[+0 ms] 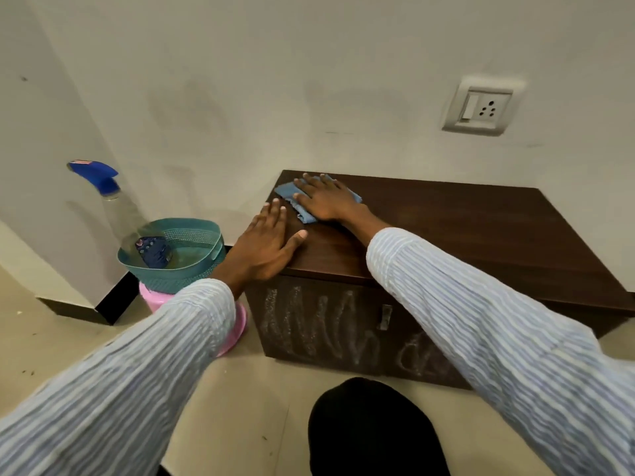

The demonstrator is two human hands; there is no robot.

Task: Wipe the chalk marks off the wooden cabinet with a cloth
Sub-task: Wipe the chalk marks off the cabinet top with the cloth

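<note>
A low dark wooden cabinet (pixel 464 228) stands against the wall. White chalk marks (pixel 319 324) cover its front doors, partly hidden by my right sleeve. My right hand (pixel 326 199) lies flat with straight fingers on a folded blue cloth (pixel 292 197) at the far left corner of the top. My left hand (pixel 268 242) rests flat on the top's left front edge, fingers straight, holding nothing. The top shows no chalk that I can make out.
Left of the cabinet a teal basket (pixel 192 266) sits on a pink stool (pixel 237 324); it holds a spray bottle (pixel 113 204) with a blue trigger and a dark cloth (pixel 153 250). A wall socket (pixel 481 108) is above. My dark knee (pixel 371 431) is in front.
</note>
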